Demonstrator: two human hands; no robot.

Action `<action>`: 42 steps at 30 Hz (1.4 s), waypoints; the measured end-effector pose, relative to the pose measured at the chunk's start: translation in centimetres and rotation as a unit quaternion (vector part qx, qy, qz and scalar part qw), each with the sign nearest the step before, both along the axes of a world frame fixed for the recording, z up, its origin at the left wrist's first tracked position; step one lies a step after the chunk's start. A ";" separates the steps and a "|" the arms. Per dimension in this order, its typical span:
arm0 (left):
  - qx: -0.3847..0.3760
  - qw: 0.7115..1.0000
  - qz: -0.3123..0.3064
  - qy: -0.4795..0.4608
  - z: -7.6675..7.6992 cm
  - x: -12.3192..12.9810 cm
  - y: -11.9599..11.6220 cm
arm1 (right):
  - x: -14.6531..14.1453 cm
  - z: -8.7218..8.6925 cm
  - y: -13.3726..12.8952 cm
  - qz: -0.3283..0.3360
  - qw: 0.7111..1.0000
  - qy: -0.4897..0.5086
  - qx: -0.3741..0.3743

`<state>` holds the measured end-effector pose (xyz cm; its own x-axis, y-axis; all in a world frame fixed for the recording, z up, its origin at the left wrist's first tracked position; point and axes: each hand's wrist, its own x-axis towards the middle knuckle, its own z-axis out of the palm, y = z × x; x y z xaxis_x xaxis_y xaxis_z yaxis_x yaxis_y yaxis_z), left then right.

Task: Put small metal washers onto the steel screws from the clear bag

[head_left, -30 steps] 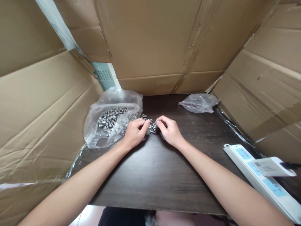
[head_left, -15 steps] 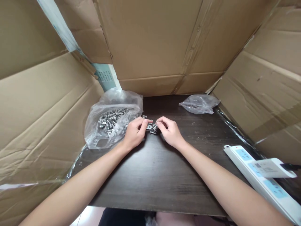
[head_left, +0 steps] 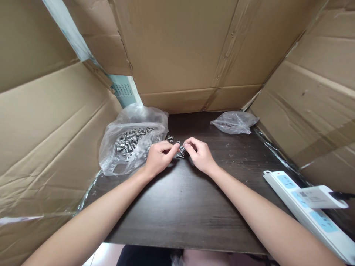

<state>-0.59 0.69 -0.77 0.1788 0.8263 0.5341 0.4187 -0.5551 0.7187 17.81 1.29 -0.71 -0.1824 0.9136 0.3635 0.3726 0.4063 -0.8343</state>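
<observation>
My left hand (head_left: 162,157) has its thumb and fingers closed together over the spot beside a small pile of bolts (head_left: 180,156); what is between its fingertips, if anything, is hidden. Across from it, my right hand (head_left: 201,155) pinches a small metal fastener at the right side of the pile, too small to name exactly. Just beyond the fingertips lie a washer or nut (head_left: 178,142) and a bolt (head_left: 169,137). Close to my left hand's outer side rests an open clear plastic bag (head_left: 107,151) holding many metal bolts (head_left: 130,142).
A second clear plastic bag (head_left: 234,122) lies at the back right of the dark table (head_left: 177,210). On the right is a white power strip (head_left: 288,199) with a white plug-in adapter (head_left: 318,197). Cardboard walls (head_left: 177,48) enclose the back and both sides.
My left thumb has moved right and closed toward the fingers, covering the washer that showed beside it. My right hand keeps its pinch in nearly the same place.
</observation>
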 end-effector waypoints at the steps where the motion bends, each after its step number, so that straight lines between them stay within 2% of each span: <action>1: 0.003 1.000 0.002 -0.001 0.0 0.0 0.0 | 0.0 0.0 0.0 -0.001 1.000 0.000 0.000; 8: 0.004 1.000 0.027 -0.011 0.2 0.0 0.1 | 0.0 -0.1 0.0 -0.001 1.000 0.006 -0.004; 13: -0.003 1.000 0.007 0.020 0.1 -0.1 0.0 | 0.0 -0.1 0.1 -0.007 1.000 0.001 0.001; 19: -0.006 1.000 0.013 -0.008 0.1 0.1 -0.1 | 0.0 0.0 0.0 -0.005 1.000 0.004 0.001; 25: -0.016 1.000 0.020 0.013 0.0 0.0 -0.2 | 0.0 0.0 0.0 -0.007 1.000 0.004 -0.002; 42: -0.018 0.997 -0.017 0.071 -0.1 -0.1 -0.1 | 0.0 -0.3 0.1 -0.008 1.000 0.003 0.014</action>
<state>-0.68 0.61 -0.92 0.2789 0.8361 0.4724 0.4980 -0.5465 0.6733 17.81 1.36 -0.98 -0.1662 0.9058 0.3898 0.3749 0.4237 -0.8246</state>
